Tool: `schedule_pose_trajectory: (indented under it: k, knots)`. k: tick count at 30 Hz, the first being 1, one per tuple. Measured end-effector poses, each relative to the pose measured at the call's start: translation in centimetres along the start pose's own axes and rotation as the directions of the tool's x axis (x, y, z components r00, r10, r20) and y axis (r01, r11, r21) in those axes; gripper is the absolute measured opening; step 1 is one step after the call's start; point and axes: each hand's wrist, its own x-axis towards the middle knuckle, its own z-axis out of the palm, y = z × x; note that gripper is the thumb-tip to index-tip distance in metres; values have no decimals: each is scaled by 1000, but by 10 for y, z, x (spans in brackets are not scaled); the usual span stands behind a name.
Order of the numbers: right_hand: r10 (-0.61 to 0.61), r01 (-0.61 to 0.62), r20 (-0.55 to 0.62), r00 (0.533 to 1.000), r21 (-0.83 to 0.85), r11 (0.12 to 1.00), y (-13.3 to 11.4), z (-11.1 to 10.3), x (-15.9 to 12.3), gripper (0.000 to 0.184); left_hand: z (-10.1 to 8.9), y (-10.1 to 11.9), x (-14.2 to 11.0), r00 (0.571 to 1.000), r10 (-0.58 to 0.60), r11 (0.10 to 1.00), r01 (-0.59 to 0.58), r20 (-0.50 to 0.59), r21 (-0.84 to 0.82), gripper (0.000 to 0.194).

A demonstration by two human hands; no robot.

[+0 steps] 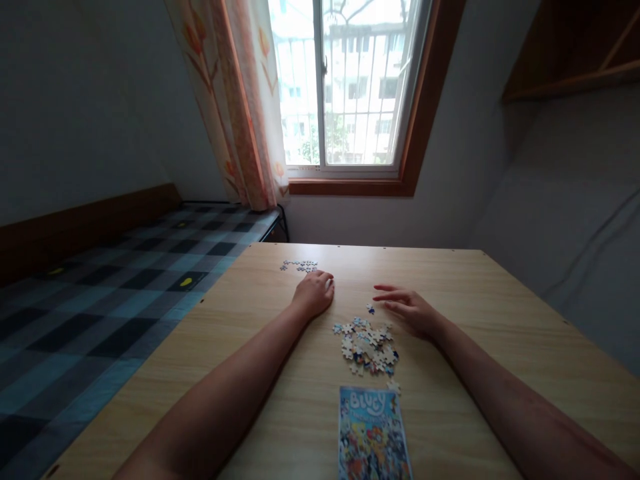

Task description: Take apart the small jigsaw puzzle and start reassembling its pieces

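My left hand (313, 293) rests on the table with curled fingers. A small pale bit, which looks like a puzzle piece (329, 284), shows between its thumb and fingers. Just beyond that hand lies a group of puzzle pieces (306, 265), some of them side by side. My right hand (407, 310) is held low over the table, its fingers stretched out and apart. Close to those fingertips is a single blue and white puzzle piece (371, 309). Nearer to me is a loose pile of puzzle pieces (369, 347), many with their plain backs up.
A colourful picture sheet (374, 433) marked "BLUEY" lies on the wooden table (280, 413) in front of me. To the left stands a bed with a checked cover (125, 280). Behind the table are a window (350, 87) and a curtain (240, 100). A shelf (575, 67) hangs upper right.
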Motion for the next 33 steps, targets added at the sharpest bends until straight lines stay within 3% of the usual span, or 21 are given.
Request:
schedule_pose_trajectory:
  k: [4, 8, 14, 20, 24, 33]
  knots:
    - [-74, 79, 64, 995, -70, 994, -8, 3, -5, 30, -4, 2, -3, 993, 109, 990, -104, 53, -93, 34]
    - [-114, 138, 125, 986, -204, 969, -16, 10, -8, 31, -12, 8, -4, 950, 267, 942, -222, 159, -252, 42]
    - [-112, 158, 161, 980, -307, 939, -23, 12, -7, 38, -22, 10, -1, 882, 359, 854, -177, 307, -490, 26]
    - [-130, 178, 159, 979, -343, 922, -27, 12, -8, 45, -25, 14, -4, 827, 396, 843, -154, 400, -515, 52]
    - [-152, 205, 171, 973, -354, 913, -27, 14, -8, 46, -25, 16, -5, 824, 396, 863, -183, 405, -470, 58]
    - [-141, 160, 74, 987, -448, 880, -21, 18, -7, 49, -19, 13, -3, 862, 377, 819, -139, 340, -556, 33]
